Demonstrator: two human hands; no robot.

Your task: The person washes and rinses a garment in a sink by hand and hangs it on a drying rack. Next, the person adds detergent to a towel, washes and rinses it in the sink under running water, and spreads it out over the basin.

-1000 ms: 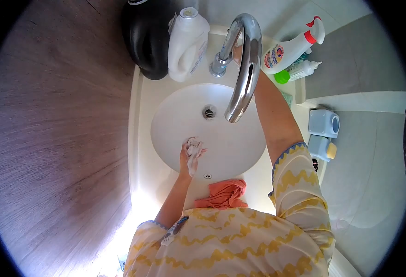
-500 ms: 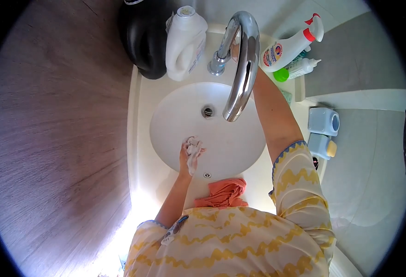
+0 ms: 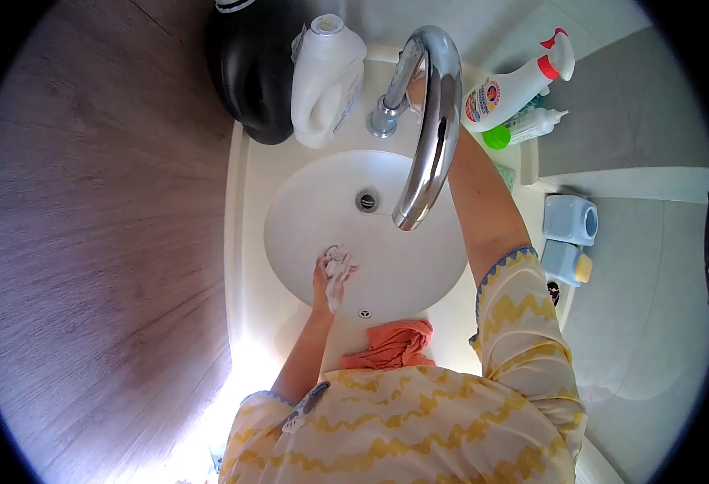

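Observation:
Over the near left part of the white sink basin [image 3: 306,218], my left hand [image 3: 320,284] is closed around a crumpled white cloth [image 3: 337,268]. A few fingertips show at the cloth's right side. My right arm reaches past the right of the chrome faucet [image 3: 429,161], and my right hand [image 3: 416,92] is behind it, close to its base. The faucet's curve covers most of that hand, so its fingers are hidden. No water stream shows below the spout. A salmon-coloured cloth [image 3: 391,343] lies bunched on the front counter edge.
A black jug [image 3: 250,77] and a white handled bottle [image 3: 326,85] stand at the back left. The back right holds a spray bottle [image 3: 500,97] and a smaller green-capped bottle [image 3: 532,125]. Two light-blue containers [image 3: 568,219] sit along the right side. A wood-grain panel [image 3: 104,226] borders the left.
The view has shifted slightly, so the sink and bottles appear a little lower. My left hand still holds the white cloth, and my right hand stays behind the faucet.

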